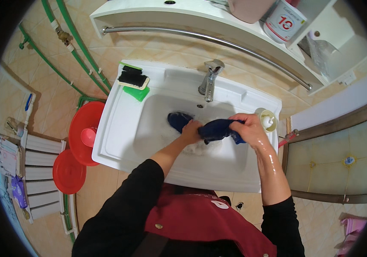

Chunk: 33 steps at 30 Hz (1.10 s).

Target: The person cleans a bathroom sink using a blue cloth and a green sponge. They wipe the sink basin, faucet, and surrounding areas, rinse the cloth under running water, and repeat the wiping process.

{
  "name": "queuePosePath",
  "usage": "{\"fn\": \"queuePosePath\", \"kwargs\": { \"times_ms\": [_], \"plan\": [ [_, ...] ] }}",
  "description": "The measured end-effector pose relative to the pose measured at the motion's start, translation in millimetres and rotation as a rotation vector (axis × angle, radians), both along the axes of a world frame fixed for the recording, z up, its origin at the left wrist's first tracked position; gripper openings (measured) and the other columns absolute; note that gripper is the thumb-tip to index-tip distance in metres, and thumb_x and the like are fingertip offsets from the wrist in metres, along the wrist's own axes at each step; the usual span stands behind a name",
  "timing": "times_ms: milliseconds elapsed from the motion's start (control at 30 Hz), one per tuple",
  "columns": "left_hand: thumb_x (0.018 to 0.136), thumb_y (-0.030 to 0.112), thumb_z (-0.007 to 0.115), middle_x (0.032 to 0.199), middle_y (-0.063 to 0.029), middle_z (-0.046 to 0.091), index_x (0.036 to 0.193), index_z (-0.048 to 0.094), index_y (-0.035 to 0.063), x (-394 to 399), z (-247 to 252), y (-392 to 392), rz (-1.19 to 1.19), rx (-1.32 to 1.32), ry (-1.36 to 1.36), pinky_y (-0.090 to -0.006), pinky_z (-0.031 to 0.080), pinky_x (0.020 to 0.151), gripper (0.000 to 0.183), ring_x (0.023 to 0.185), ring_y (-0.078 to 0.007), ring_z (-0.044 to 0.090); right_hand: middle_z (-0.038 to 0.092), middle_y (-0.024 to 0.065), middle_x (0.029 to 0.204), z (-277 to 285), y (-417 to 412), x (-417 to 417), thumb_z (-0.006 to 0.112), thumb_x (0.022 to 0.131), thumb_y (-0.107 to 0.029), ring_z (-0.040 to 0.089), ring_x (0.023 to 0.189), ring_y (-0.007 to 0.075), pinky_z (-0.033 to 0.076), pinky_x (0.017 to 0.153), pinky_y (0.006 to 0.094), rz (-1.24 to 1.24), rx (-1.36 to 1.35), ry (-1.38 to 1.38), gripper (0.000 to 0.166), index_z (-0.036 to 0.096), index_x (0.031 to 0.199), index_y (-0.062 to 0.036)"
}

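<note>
Over the basin of a white sink [116, 128], both hands are on dark blue wet cloth [217, 128]. My right hand [247, 127] grips its right end, fingers closed on the folds. At the cloth's left end is my left hand [191, 131], its fingers partly hidden. A dark blue piece with a rounded end [178, 120], possibly a shoe or slipper, lies left of that hand in the basin; whether the hand also holds it, I cannot tell. Suds [197, 149] lie on the basin's bottom. Behind the cloth stands a chrome faucet [209, 80].
Brushes with black bristles [133, 80] and a green block [137, 93] sit on the sink's back left corner. A pump bottle in a round holder [267, 120] stands at its right edge. Red basins [87, 128] are at left; a chrome rail [209, 40] runs behind.
</note>
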<state>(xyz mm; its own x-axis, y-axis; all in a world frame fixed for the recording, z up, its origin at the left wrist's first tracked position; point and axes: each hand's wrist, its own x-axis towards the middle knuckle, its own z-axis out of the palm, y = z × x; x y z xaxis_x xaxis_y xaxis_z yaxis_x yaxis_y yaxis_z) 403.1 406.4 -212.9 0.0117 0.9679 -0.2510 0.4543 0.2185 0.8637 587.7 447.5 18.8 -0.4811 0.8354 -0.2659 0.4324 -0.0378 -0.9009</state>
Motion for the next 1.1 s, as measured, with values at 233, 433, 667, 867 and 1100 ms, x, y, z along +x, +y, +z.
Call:
{"fn": "queuePosePath", "kwargs": {
  "times_ms": [233,433,667,867,1100],
  "plan": [
    [0.069,-0.002,0.064,0.093,-0.0104,0.065,0.106,0.058,-0.0018,-4,149,32,0.12,0.202,-0.278,-0.0302,0.047,0.075,0.037,0.086,-0.0183,0.059,0.064,-0.0012,0.084,-29,-1,60,0.062,0.077,-0.01,0.055,0.069,0.0041,0.044,0.059,0.0213,-0.277,-0.232,0.195,0.036,0.063,0.113,-0.0062],
    [0.064,0.0,0.06,0.097,-0.0189,0.061,0.109,0.052,0.0017,10,149,18,-0.051,0.384,0.135,-0.0358,0.046,0.079,0.045,0.091,-0.0315,0.059,0.055,0.0064,0.12,-139,-42,55,0.063,0.082,-0.027,0.051,0.103,0.0162,0.044,0.085,0.0349,-0.269,-0.386,-0.016,0.057,0.045,0.135,-0.0121],
    [0.066,0.007,0.057,0.095,-0.0212,0.062,0.098,0.055,0.0007,-2,13,-10,-0.341,0.056,0.628,-0.0442,0.046,0.08,0.032,0.093,-0.038,0.058,0.032,0.0234,0.14,-199,-76,36,0.063,0.08,-0.052,0.045,0.117,0.0404,0.044,0.085,0.0482,-0.595,-1.146,0.494,0.093,0.008,0.147,-0.0188],
    [0.062,0.004,0.06,0.095,-0.0195,0.062,0.094,0.056,0.0001,-6,152,-5,-0.464,0.175,0.323,-0.0412,0.046,0.076,0.032,0.091,-0.0386,0.057,0.025,0.024,0.142,-192,-69,0,0.062,0.071,-0.067,0.044,0.115,0.0454,0.042,0.086,0.0534,-0.706,-1.289,0.639,0.108,-0.003,0.146,-0.0223],
    [0.058,0.01,0.079,0.092,-0.0093,0.063,0.101,0.059,0.0028,-29,246,-23,-0.667,0.175,0.028,-0.0323,0.047,0.077,0.048,0.087,-0.0249,0.058,0.051,0.0142,0.124,-166,-54,-35,0.042,0.092,-0.038,0.052,0.113,0.0293,0.046,0.093,0.0444,-0.495,-1.078,1.147,0.045,0.044,0.125,-0.0074]
  ]
}}
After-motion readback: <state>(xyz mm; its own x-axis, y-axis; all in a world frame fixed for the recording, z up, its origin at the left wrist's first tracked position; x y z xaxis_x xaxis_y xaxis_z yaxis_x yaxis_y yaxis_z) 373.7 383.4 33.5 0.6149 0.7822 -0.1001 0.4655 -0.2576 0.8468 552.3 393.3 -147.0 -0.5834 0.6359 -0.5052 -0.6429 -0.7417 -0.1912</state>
